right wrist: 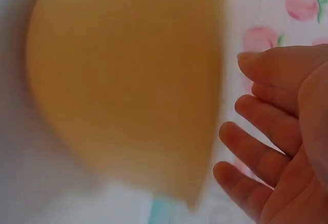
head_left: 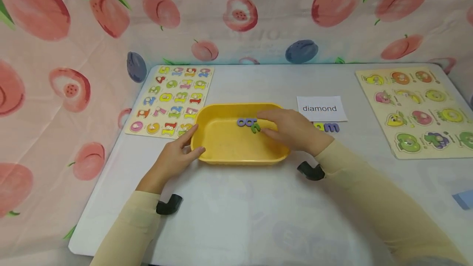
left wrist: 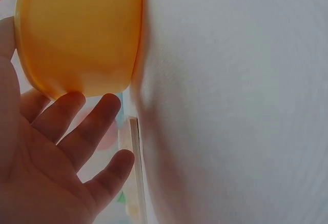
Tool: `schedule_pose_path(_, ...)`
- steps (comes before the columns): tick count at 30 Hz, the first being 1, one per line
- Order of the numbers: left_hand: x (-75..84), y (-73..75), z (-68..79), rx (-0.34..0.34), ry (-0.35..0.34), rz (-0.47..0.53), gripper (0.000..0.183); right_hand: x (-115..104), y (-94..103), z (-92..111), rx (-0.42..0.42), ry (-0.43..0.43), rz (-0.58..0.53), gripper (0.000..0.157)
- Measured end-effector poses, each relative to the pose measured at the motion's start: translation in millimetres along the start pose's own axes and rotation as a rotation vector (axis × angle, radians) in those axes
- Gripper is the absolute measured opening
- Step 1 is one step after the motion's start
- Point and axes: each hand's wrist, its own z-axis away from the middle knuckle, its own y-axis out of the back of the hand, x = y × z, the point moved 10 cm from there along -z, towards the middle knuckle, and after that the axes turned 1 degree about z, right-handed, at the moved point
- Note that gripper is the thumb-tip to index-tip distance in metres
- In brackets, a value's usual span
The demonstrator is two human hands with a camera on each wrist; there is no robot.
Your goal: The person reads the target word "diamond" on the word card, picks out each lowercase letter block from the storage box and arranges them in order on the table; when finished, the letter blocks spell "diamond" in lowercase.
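Observation:
A yellow plastic tray (head_left: 225, 145) stands on the white table with several small letter pieces inside. Two purple letters (head_left: 246, 122) lie side by side, and a green letter (head_left: 255, 128) sits just in front of them. My left hand (head_left: 175, 157) grips the tray's left end; in the left wrist view its fingertips (left wrist: 106, 103) rest by the outer wall. Over the tray's right end reaches my right hand (head_left: 292, 129), thumb and forefinger apart beside the letters. Nothing shows between the right hand's fingers (right wrist: 251, 147) in the right wrist view.
A white card (head_left: 322, 109) reading "diamond" lies right of the tray. Below it are a purple m (head_left: 331, 127) and a yellow piece (head_left: 319, 126), partly hidden. A number puzzle board (head_left: 173, 102) lies back left, a fruit puzzle board (head_left: 417, 114) right. A blue piece (head_left: 464, 199) lies far right.

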Motion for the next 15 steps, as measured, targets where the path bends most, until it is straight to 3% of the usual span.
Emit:
schedule_pose_path(6, -2.3, -1.1, -0.1, -0.005, 0.004, 0.008, 0.079, -18, -27.9, -21, 0.006, 0.085, -0.012, 0.039)
schedule_pose_path(15, -2.7, -1.0, -0.9, -0.004, 0.008, 0.015, 0.078, -12, -60.9, -40, -0.08, 0.019, 0.006, 0.043)
